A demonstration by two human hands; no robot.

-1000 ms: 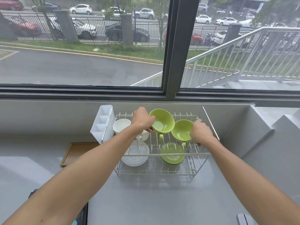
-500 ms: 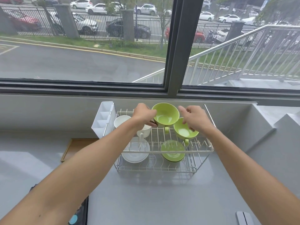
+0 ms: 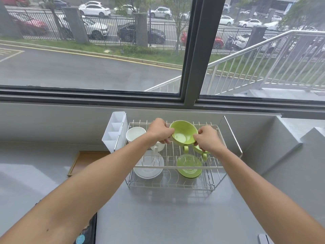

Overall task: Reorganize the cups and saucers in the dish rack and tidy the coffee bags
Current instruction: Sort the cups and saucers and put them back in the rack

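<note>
A two-tier wire dish rack (image 3: 218, 167) stands on the grey counter below the window. My left hand (image 3: 159, 131) and my right hand (image 3: 206, 139) both grip the rim of a green cup (image 3: 183, 132), held tilted above the upper tier with its handle pointing down. A second green cup (image 3: 200, 150) lies mostly hidden under my right hand. One white cup (image 3: 135, 133) stands at the upper tier's left, and another white cup (image 3: 158, 147) sits below my left hand. On the lower tier lie a white saucer (image 3: 149, 169) and a green saucer (image 3: 189, 166).
A white cutlery holder (image 3: 114, 132) hangs on the rack's left side. A wooden tray (image 3: 84, 162) lies left of the rack. A dark bag (image 3: 86, 233) shows at the bottom edge beside my left arm. The grey wall steps up on the right.
My right hand has left the second green cup at the rack's right and moved left onto the rim of the first green cup, which my left hand kept holding.
</note>
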